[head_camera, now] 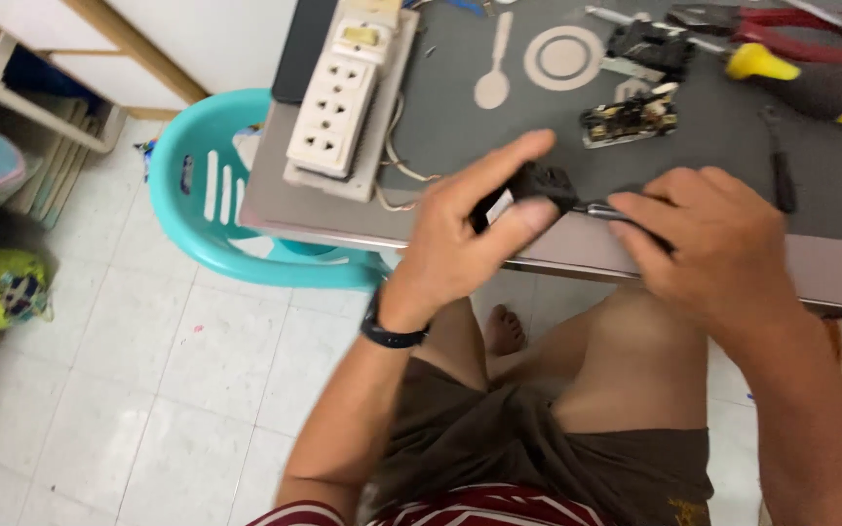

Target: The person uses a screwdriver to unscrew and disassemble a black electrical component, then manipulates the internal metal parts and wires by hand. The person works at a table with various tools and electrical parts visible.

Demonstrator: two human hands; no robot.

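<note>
Black plastic, small and boxy: that is the adapter casing (536, 185) I have pinched in my left hand (460, 248), thumb under and forefinger stretched over its top, the other fingers curled loosely beneath. It sits above the table's front edge (548, 261), near the middle of my view. My right hand (708, 244) is closed round a screwdriver (604, 210), whose metal shaft points toward nine o'clock and meets the casing's side; the handle is hidden in my palm.

My worry is the tip. It seems to bear on a small part held only by two fingertips, and if it slips off, it could run straight into my left thumb or forefinger. The casing could also twist out of so light a pinch and drop past the edge onto my bare knees or the tiled floor (148, 390).

At twelve o'clock the bare circuit board (630, 119) lies on the grey mat (499, 146), with red-handled pliers (782, 34) and a yellow-ended tool (811, 88) toward one o'clock; a jerk of my right elbow could sweep them. The white power strip (335, 97) at eleven o'clock trails loose wires.
</note>
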